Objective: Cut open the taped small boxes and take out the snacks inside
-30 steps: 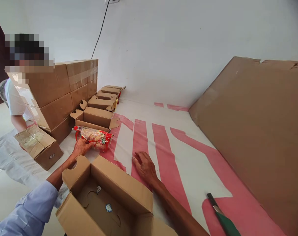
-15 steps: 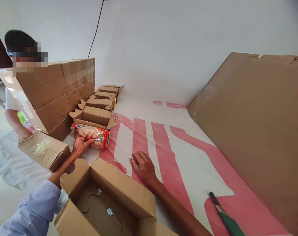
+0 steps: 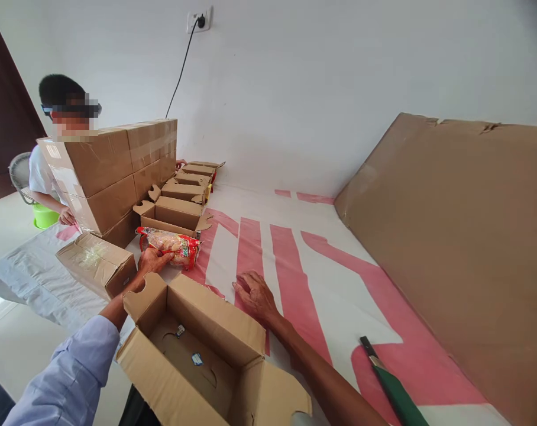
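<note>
- Here, in the head view, the left hand (image 3: pixel 151 261) closes its fingers over the near edge of a red snack packet (image 3: pixel 170 244), which lies on the pink-and-white floor sheet (image 3: pixel 339 296) just in front of a row of small cartons (image 3: pixel 180 210).
- The right hand (image 3: pixel 256 294) rests flat on the sheet, fingers spread and holding nothing, just beyond the far wall of the open box (image 3: pixel 197 349).
- The open box stands between the two forearms, its flaps up and only a few small scraps showing on its bottom.
- The hold on the packet looks light and one-sided; lifted that way, the slick wrapper could slip or sag and catch on the raised flap.
- A green-handled knife (image 3: pixel 390 384) lies on the sheet by the right forearm; a careless sweep of that arm could strike it.
- To the left, another person's hand (image 3: pixel 67 216) is at a stack of taped boxes (image 3: pixel 113 171); the stack leans in this wide-angle view and, if jostled, could tip toward the sealed box (image 3: pixel 97 263) beside the left wrist.
- A large cardboard sheet (image 3: pixel 463 236) leans at right, well apart from both hands.
</note>
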A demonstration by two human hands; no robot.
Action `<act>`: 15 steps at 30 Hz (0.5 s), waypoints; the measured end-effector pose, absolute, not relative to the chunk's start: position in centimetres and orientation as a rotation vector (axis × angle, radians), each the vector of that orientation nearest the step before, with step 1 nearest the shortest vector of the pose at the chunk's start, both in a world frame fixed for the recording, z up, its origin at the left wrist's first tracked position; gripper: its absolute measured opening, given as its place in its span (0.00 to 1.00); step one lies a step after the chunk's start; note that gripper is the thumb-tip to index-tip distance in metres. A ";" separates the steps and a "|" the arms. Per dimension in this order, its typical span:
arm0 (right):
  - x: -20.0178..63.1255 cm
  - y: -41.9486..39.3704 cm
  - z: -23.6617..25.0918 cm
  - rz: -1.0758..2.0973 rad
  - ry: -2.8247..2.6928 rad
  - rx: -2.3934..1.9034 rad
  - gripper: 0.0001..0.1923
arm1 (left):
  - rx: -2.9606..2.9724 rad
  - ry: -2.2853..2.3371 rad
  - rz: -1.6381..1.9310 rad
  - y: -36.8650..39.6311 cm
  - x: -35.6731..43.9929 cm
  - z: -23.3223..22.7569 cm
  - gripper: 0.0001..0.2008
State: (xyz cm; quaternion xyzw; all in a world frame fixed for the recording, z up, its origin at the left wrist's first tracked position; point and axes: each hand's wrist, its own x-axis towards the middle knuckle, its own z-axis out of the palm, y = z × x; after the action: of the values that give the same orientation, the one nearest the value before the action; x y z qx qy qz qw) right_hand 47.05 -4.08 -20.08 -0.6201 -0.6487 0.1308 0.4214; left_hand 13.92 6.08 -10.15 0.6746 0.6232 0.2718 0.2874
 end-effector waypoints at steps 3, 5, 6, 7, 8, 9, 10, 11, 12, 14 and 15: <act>46.9 -5.6 -17.7 0.491 -1.590 -1.518 0.24 | 1.787 1.789 0.711 5.5 14.4 -9.3 0.24; 46.5 -7.4 -15.1 0.737 -1.583 -1.472 0.29 | 1.782 1.829 0.697 5.5 14.6 -8.8 0.24; 46.2 -8.4 -13.6 0.914 -1.584 -1.434 0.30 | 1.778 1.840 0.684 5.7 14.6 -8.7 0.25; 45.8 -9.5 -12.0 1.082 -1.590 -1.393 0.31 | 1.775 1.845 0.666 5.9 14.6 -8.5 0.25; 45.4 -10.6 -10.5 1.181 -1.622 -1.359 0.33 | 1.773 1.844 0.647 6.1 14.6 -8.4 0.26; 44.8 -11.6 -9.1 1.235 -1.673 -1.339 0.35 | 1.772 1.838 0.628 6.2 14.6 -8.4 0.26; 44.3 -12.5 -7.9 1.241 -1.733 -1.345 0.38 | 1.773 1.825 0.613 6.3 14.5 -8.4 0.25; 43.7 -13.3 -7.0 1.215 -1.798 -1.363 0.41 | 1.775 1.805 0.604 6.2 14.4 -8.4 0.24; 43.1 -14.0 -6.4 1.177 -1.858 -1.392 0.42 | 1.776 1.780 0.602 6.0 14.2 -8.4 0.22; 42.0 -14.8 -5.8 1.082 -1.947 -1.463 0.42 | 1.773 1.716 0.621 5.3 13.6 -8.7 0.20; 41.6 -15.1 -5.7 1.039 -1.970 -1.500 0.41 | 1.770 1.676 0.640 4.8 13.3 -8.8 0.20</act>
State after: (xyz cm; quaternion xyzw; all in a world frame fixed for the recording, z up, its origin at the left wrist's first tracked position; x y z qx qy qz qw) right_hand 41.59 -15.07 -5.67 -0.5442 -0.7145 0.3770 0.2261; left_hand 13.27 4.80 -8.80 0.6686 0.6332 0.2419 0.3058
